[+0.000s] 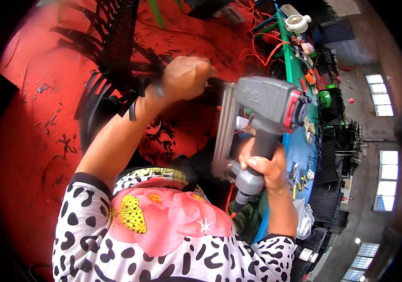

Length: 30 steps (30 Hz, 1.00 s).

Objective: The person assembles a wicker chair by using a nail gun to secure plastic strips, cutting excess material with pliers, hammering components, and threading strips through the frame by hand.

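Observation:
In my right hand (269, 162) is a grey air nail gun (264, 98) with a long metal magazine; my fingers wrap its dark handle. Its upper end, at the nose, is close to my left hand (187, 77), which is closed in a fist around a dark bar-like part of a black woven piece (116, 42). Many loose black strips (111, 96) fan out from that piece beside my left forearm. My fist hides most of what it grips. An orange air hose (231, 197) runs below the gun's handle.
Black offcuts (46, 124) litter the red floor (27, 164). At the right stands a long green and blue bench (299, 155) with tools and a white fan (297, 22). Orange hoses (269, 58) trail near its far end. Dark woven goods (325, 192) are stacked behind it.

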Tool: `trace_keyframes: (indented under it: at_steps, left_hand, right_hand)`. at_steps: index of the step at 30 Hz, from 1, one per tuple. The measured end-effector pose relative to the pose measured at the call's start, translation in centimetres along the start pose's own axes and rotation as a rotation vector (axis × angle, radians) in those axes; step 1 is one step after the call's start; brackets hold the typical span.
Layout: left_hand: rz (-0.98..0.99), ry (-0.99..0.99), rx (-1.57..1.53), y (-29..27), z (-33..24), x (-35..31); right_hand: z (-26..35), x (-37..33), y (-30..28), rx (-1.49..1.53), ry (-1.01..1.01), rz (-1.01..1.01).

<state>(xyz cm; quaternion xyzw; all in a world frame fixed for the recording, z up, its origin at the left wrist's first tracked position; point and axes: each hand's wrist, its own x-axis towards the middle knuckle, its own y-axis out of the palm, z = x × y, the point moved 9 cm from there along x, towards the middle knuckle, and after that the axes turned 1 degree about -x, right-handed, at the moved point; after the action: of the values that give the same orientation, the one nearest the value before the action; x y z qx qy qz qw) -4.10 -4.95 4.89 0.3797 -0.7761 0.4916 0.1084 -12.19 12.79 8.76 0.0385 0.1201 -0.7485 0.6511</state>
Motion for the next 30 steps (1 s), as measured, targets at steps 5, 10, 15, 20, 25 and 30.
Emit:
trace_keyframes:
  at_steps: [5, 10, 15, 20, 25, 30]
  left_hand:
    - [0.053, -0.013, -0.028, 0.1, -0.4, 0.2]
    - [0.062, 0.003, -0.05, 0.3, -0.5, 0.3]
    - [0.06, -0.03, -0.066, 0.2, -0.6, 0.1]
    - [0.08, -0.042, -0.055, 0.3, -0.5, 0.3]
    - [0.094, -0.045, -0.056, 0.8, -0.3, 0.5]
    - [0.092, -0.082, -0.076, 0.9, 0.0, 0.2]
  right_hand:
    - [-0.1, 1.0, 0.6, -0.005, 0.011, 0.035]
    - [-0.1, 1.3, 1.3, 0.0, 0.037, 0.016]
    - [-0.4, 1.2, 1.1, -0.015, 0.053, -0.005]
    - [-0.3, 1.2, 0.9, -0.035, 0.052, -0.018]
    - [-0.4, 1.2, 0.7, -0.026, 0.101, -0.032]
    - [-0.6, 1.3, 0.6, -0.065, 0.16, -0.021]
